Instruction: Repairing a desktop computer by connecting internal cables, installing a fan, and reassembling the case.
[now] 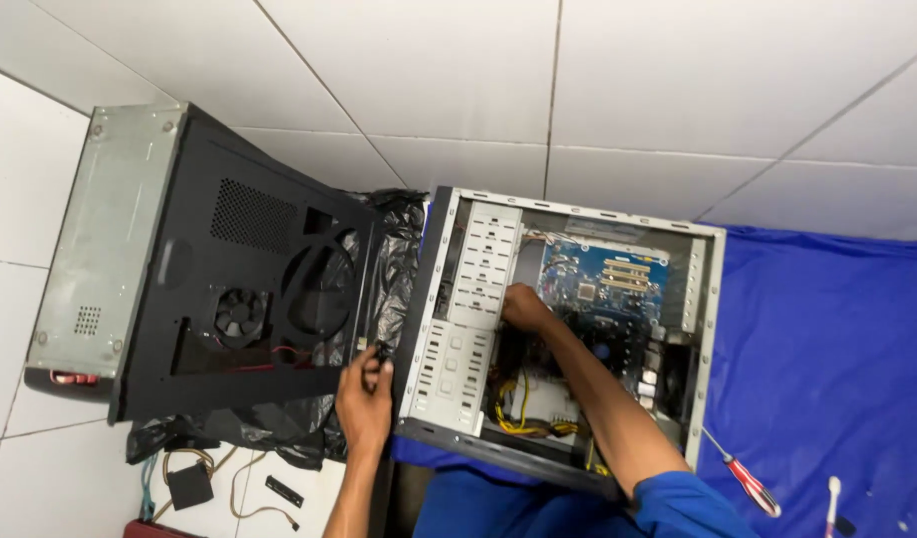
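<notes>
Opened on its side, the computer case lies on a blue cloth, its grey drive cage facing up and the blue motherboard showing deep inside. The right hand reaches into the case, just past the drive cage and short of the motherboard, with yellow cables bundled below its forearm; its fingers are buried among the parts, so I cannot tell whether they are spread or closed on anything. The left hand sits outside the case, against its near-left edge, fingers pinched together on a small dark piece. Left of that hand stands a second black case with a small fan, resting over black plastic sheeting. Well to the right of the right arm, a red-handled screwdriver lies on the cloth.
</notes>
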